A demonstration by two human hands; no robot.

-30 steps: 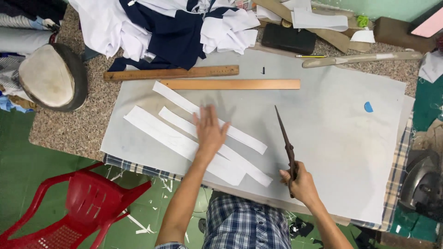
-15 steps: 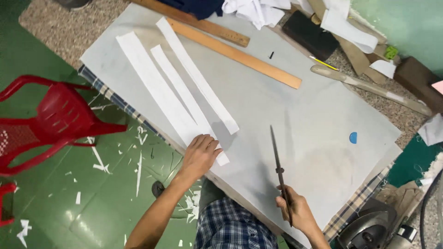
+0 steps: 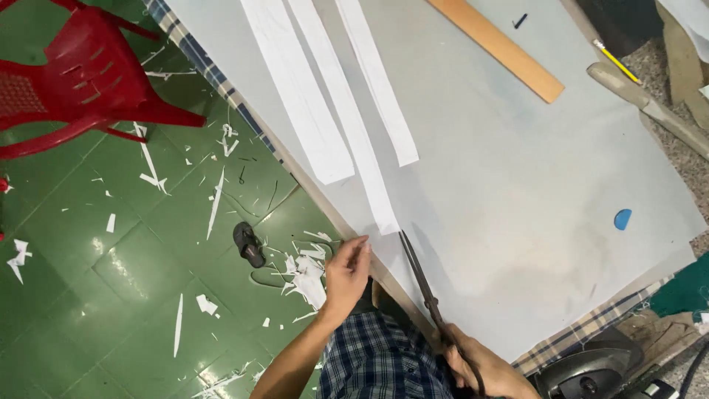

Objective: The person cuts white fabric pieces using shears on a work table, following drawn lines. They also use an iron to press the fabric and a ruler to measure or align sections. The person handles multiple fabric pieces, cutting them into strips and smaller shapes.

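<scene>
My right hand [image 3: 484,366] grips the handles of long dark scissors [image 3: 421,277] at the bottom edge of the view; the blades point up-left across the near edge of a large pale grey sheet [image 3: 517,185], their tip close to the end of a white strip [image 3: 347,125]. My left hand [image 3: 347,273] hangs just off the table's near edge, fingers loosely apart, holding nothing, next to the sheet's edge. Two more white strips, a wide one [image 3: 295,89] and a narrow one [image 3: 377,81], lie alongside on the sheet.
A wooden ruler [image 3: 498,48], a yellow pencil [image 3: 617,60], a blue chalk piece [image 3: 622,219] and a long pale tool [image 3: 657,111] lie at the far right. A red plastic chair [image 3: 66,74], a sandal [image 3: 249,244] and paper scraps are on the green floor. An iron [image 3: 591,373] sits bottom right.
My view has tilted down and left toward the floor. My left hand slid off the white strips to the table's near edge. The scissors now lie nearer the strip ends.
</scene>
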